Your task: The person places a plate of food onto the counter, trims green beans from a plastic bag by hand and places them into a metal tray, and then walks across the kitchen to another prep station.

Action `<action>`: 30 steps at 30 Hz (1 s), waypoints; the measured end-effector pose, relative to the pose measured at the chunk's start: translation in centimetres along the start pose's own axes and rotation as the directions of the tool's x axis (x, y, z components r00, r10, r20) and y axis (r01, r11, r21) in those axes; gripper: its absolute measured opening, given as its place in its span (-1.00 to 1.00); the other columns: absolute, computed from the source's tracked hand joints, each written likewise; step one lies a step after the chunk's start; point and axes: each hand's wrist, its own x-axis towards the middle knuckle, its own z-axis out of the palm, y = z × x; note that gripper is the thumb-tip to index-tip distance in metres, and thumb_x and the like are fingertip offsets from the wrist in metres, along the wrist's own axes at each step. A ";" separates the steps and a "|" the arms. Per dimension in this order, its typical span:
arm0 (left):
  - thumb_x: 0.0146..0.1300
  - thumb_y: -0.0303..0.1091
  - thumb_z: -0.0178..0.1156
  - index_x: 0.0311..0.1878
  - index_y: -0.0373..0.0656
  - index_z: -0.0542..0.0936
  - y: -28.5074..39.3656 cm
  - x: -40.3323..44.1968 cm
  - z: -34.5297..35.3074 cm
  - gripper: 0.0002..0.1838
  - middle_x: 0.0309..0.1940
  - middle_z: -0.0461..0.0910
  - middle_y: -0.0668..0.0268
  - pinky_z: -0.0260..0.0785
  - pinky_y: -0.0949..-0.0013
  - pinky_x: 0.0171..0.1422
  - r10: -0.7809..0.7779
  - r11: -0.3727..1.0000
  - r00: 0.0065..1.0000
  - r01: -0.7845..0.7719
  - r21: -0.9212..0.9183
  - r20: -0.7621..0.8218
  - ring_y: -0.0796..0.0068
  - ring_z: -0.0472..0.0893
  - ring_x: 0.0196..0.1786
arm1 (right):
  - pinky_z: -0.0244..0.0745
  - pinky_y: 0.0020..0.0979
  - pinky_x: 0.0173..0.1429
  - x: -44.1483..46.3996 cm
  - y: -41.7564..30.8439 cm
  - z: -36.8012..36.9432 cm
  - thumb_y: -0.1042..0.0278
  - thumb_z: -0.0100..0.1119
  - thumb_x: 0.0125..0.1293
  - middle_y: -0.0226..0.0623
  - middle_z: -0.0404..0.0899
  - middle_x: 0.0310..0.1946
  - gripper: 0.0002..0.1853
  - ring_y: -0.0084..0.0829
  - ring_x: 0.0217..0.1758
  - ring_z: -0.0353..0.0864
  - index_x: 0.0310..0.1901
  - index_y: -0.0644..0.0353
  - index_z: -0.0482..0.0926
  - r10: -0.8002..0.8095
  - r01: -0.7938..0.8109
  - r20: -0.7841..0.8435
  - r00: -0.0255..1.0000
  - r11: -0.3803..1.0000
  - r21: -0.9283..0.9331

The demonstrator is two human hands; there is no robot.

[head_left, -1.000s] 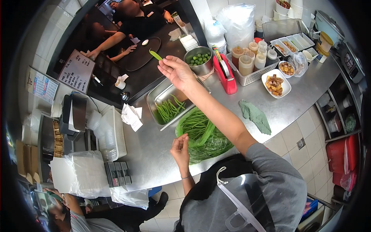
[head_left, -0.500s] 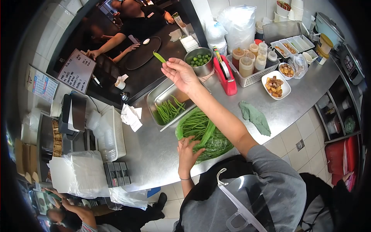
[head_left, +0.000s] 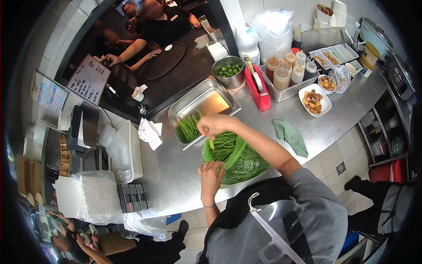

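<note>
My right hand [head_left: 214, 126] is closed on a green bean [head_left: 212, 144], which points down over the open green plastic bag [head_left: 246, 166]. More green beans [head_left: 224, 147] fill the mouth of that bag. At the bag's near left edge rests my left hand [head_left: 211, 174], its fingers bent; what lies under the fingertips is hidden. A metal tray [head_left: 211, 102] sits just beyond the bag, with a pile of green beans [head_left: 189, 128] at its left end.
Beyond the tray stand a metal bowl of green fruits [head_left: 228, 71], a red tape dispenser [head_left: 259, 90] and a basket of sauce bottles [head_left: 288, 93]. A green cloth [head_left: 290, 135] lies right of my forearm. Co-workers are at lower left, at right and behind the pass window.
My right hand has come down from above the tray to the bag with the bean. My left hand has moved onto the bag's edge. A person has come into view at the right.
</note>
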 end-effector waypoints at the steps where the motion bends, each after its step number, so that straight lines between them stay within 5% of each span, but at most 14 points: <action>1: 0.10 -0.36 0.28 -0.28 -0.12 0.62 0.0 0.0 -0.1 -0.87 -0.31 0.62 0.27 0.16 0.18 0.14 0.001 1.000 1.000 -0.001 0.001 -0.002 0.27 0.53 -0.13 | 0.53 -0.40 -0.42 -0.1 -0.1 0.8 0.69 0.27 -0.15 -0.22 0.63 -0.60 -0.84 -0.42 -0.53 0.68 -0.44 0.33 0.58 0.039 -0.037 0.063 0.997 0.999 -0.020; 5: 0.10 -0.36 0.28 -0.28 -0.13 0.62 -0.1 0.1 -0.4 -0.88 -0.31 0.62 0.28 0.15 0.20 0.14 -0.008 1.000 1.000 0.008 0.007 -0.019 0.28 0.52 -0.14 | 0.53 -0.46 -0.43 0.1 0.9 4.4 0.69 0.26 -0.13 -0.13 0.62 -0.59 -0.88 -0.41 -0.53 0.69 -0.47 0.38 0.57 0.008 -0.042 0.255 0.967 0.991 0.128; 8: 0.11 -0.35 0.28 -0.25 -0.13 0.62 0.0 0.0 -0.6 -0.86 -0.31 0.62 0.28 0.15 0.22 0.14 -0.015 1.000 1.000 0.015 -0.004 -0.017 0.27 0.52 -0.13 | 0.54 -0.40 -0.39 -0.2 1.1 5.8 0.58 0.27 -0.08 -0.16 0.65 -0.54 -0.90 -0.37 -0.49 0.69 -0.45 0.35 0.62 0.022 -0.044 0.373 0.928 0.998 0.048; 11: 0.12 -0.37 0.28 -0.19 -0.14 0.63 0.8 0.2 -1.2 -0.82 -0.32 0.61 0.29 0.20 0.25 0.11 0.003 1.000 0.995 -0.006 -0.028 -0.105 0.26 0.53 -0.10 | 0.52 -0.32 -0.34 -0.7 1.2 5.4 0.44 0.28 -0.04 -0.20 0.67 -0.49 -0.88 -0.32 -0.44 0.67 -0.44 0.28 0.67 -0.090 0.158 0.326 0.941 0.969 -0.188; 14: 0.12 -0.45 0.27 -0.15 -0.17 0.63 0.8 0.6 -1.2 -0.79 -0.34 0.59 0.25 0.30 0.30 -0.03 0.001 0.992 0.968 -0.032 -0.118 -0.249 0.29 0.55 -0.16 | 0.49 -0.26 -0.29 -1.0 1.7 4.2 0.31 0.31 -0.02 -0.24 0.64 -0.54 -0.77 -0.28 -0.41 0.64 -0.29 0.19 0.68 -0.117 0.125 0.110 0.987 0.989 -0.073; 16: 0.12 -0.49 0.26 -0.12 -0.18 0.63 0.6 0.6 -1.3 -0.78 -0.35 0.58 0.21 0.36 0.33 -0.14 -0.017 0.981 0.952 -0.043 -0.188 -0.305 0.31 0.56 -0.23 | 0.47 -0.27 -0.29 -1.6 0.4 2.8 0.22 0.37 0.00 -0.19 0.63 -0.51 -0.64 -0.30 -0.42 0.64 -0.15 0.18 0.65 -0.128 0.122 -0.189 0.974 0.992 -0.043; 17: 0.15 -0.50 0.25 -0.13 -0.19 0.63 0.6 0.5 -1.5 -0.80 -0.42 0.57 0.21 0.36 0.39 -0.27 -0.091 0.973 0.955 0.025 -0.231 -0.281 0.37 0.56 -0.34 | 0.47 -0.27 -0.29 -1.7 -0.2 2.4 0.22 0.37 0.00 -0.19 0.63 -0.51 -0.64 -0.30 -0.42 0.64 -0.15 0.18 0.65 -0.128 0.122 -0.188 0.974 0.992 -0.044; 19: 0.17 -0.50 0.24 -0.13 -0.20 0.63 0.5 0.3 -1.4 -0.82 -0.50 0.56 0.22 0.35 0.44 -0.40 -0.164 0.958 0.953 0.092 -0.272 -0.254 0.43 0.56 -0.45 | 0.45 -0.30 -0.31 -1.9 -1.9 1.4 0.11 0.40 0.04 -0.23 0.60 -0.51 -0.32 -0.31 -0.50 0.59 0.22 0.08 0.41 -0.081 0.108 -0.387 0.918 0.993 0.049; 21: 0.21 -0.44 0.24 -0.14 -0.21 0.64 0.2 0.2 -0.9 -0.83 -0.67 0.49 0.27 0.28 0.47 -0.53 -0.228 0.932 0.950 0.149 -0.331 -0.214 0.52 0.46 -0.67 | 0.40 -0.42 -0.39 -3.1 -4.9 0.6 0.13 0.41 0.08 -0.32 0.53 -0.55 -0.04 -0.42 -0.61 0.49 0.43 -0.03 0.00 -0.135 0.294 -0.600 0.788 0.940 0.175; 23: 0.22 -0.44 0.24 -0.14 -0.21 0.64 0.7 0.3 -1.0 -0.84 -0.74 0.41 0.33 0.23 0.52 -0.56 -0.211 0.937 0.954 0.135 -0.322 -0.213 0.63 0.43 -0.68 | 0.30 -0.57 -0.46 -3.6 -7.8 -0.6 0.28 0.41 0.09 -0.43 0.43 -0.63 0.16 -0.59 -0.66 0.37 0.47 -0.06 -0.37 -0.196 0.434 -0.697 0.689 0.883 0.181; 26: 0.22 -0.44 0.24 -0.14 -0.20 0.65 0.8 0.4 -0.9 -0.84 -0.81 0.33 0.39 0.16 0.56 -0.58 -0.174 0.951 0.963 0.110 -0.288 -0.206 0.74 0.38 -0.71 | 0.21 -0.67 -0.45 -4.8 -11.4 -2.1 0.53 0.34 0.12 -0.49 0.40 -0.59 0.03 -0.76 -0.56 0.33 0.44 0.07 -0.24 -0.216 0.605 -0.795 0.567 0.764 0.224; 27: 0.22 -0.44 0.24 -0.14 -0.20 0.65 0.7 0.4 -0.8 -0.84 -0.80 0.31 0.39 0.14 0.57 -0.59 -0.155 0.960 0.967 0.099 -0.261 -0.203 0.73 0.37 -0.71 | 0.21 -0.71 -0.44 -4.1 -10.9 -2.7 0.59 0.26 0.17 -0.47 0.39 -0.60 -0.20 -0.77 -0.55 0.35 0.32 0.18 -0.06 -0.246 0.611 -0.780 0.575 0.764 0.209; 28: 0.22 -0.44 0.24 -0.14 -0.20 0.65 0.6 0.2 -0.7 -0.84 -0.80 0.31 0.39 0.14 0.57 -0.59 -0.157 0.960 0.966 0.101 -0.261 -0.203 0.73 0.37 -0.71 | 0.21 -0.71 -0.44 -3.8 -10.7 -2.9 0.59 0.26 0.17 -0.47 0.39 -0.60 -0.20 -0.77 -0.55 0.35 0.32 0.18 -0.06 -0.246 0.611 -0.779 0.577 0.763 0.211; 30: 0.19 -0.39 0.28 -0.15 -0.14 0.65 0.5 0.2 -0.7 -0.84 -0.78 0.32 0.27 0.17 0.41 -0.59 -0.159 0.962 0.970 0.110 -0.250 -0.182 0.54 0.30 -0.73 | 0.22 -0.71 -0.44 -3.4 -11.0 -3.4 0.62 0.24 0.18 -0.47 0.39 -0.60 -0.36 -0.76 -0.54 0.39 0.18 0.18 0.05 -0.213 0.665 -0.816 0.538 0.702 0.256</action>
